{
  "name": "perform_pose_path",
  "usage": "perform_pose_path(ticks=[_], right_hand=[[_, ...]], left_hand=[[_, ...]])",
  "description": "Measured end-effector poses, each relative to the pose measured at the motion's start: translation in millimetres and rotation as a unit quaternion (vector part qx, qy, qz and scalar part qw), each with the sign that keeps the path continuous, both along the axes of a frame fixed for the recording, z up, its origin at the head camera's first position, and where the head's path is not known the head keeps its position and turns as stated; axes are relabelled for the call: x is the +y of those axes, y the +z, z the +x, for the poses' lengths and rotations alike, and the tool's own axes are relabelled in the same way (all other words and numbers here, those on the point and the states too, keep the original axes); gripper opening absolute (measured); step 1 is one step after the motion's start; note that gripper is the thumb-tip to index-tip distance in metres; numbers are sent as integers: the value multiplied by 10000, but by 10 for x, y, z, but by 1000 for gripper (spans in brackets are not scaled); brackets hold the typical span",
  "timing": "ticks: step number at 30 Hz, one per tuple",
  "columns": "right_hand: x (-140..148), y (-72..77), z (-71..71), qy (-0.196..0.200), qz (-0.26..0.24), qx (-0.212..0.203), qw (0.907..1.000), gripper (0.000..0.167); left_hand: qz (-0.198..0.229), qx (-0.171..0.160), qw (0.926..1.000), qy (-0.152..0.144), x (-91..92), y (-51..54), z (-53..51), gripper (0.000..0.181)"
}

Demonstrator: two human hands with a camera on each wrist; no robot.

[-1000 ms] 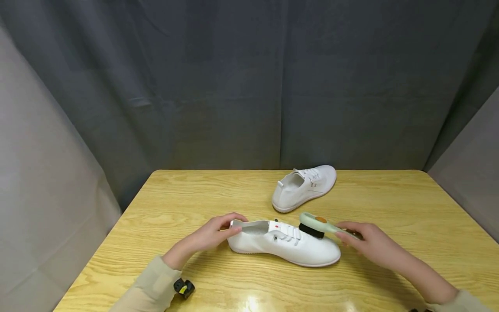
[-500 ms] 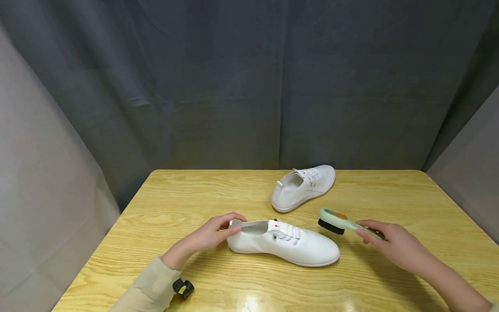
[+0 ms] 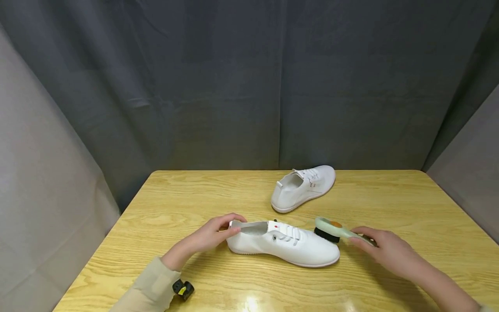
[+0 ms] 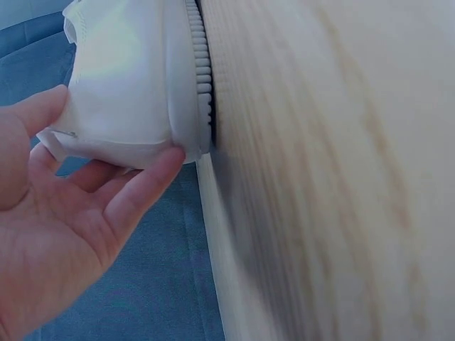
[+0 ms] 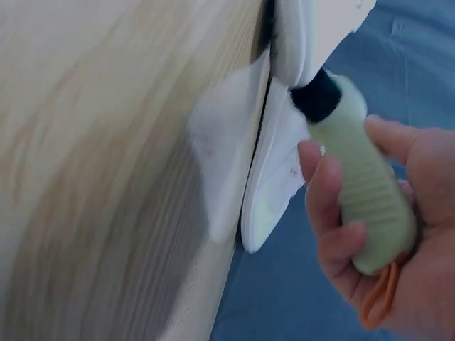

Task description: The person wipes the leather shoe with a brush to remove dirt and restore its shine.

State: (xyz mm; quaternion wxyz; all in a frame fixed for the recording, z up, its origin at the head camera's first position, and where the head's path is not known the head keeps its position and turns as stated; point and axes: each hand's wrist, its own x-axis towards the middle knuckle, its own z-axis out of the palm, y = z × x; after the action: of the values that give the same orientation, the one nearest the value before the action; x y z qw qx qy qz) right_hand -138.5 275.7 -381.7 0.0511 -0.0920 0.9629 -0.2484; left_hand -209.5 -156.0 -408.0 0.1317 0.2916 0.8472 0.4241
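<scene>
Shoe [image 3: 286, 247], nearer one, on table [image 3: 187, 195], toe [image 3: 327, 251] toward 4 o'clock; likely light, soft-uppered, best steadied by heel [image 4: 121, 99], where left hand [image 3: 212, 232] pinches, 9 o'clock. Right hand [image 3: 391, 249] grips brush [image 3: 343, 231], shoe's 3 o'clock; ribbed handle [image 5: 371, 192] probably stiff.

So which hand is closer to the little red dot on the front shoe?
Left. The left hand grips the heel of the front shoe, left of the red dot; the right hand is farther off, right of the toe, holding the brush.
</scene>
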Motion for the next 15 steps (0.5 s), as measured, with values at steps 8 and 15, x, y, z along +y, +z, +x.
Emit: perform_pose_path(ticks=[8, 15], right_hand=[[176, 41, 32, -298, 358, 173, 9988, 58], [100, 104, 134, -215, -163, 384, 9989, 48]], left_hand=[[-20, -4, 10000, -3, -1, -5, 3, 29], [29, -41, 10000, 20, -1, 9, 14, 29]])
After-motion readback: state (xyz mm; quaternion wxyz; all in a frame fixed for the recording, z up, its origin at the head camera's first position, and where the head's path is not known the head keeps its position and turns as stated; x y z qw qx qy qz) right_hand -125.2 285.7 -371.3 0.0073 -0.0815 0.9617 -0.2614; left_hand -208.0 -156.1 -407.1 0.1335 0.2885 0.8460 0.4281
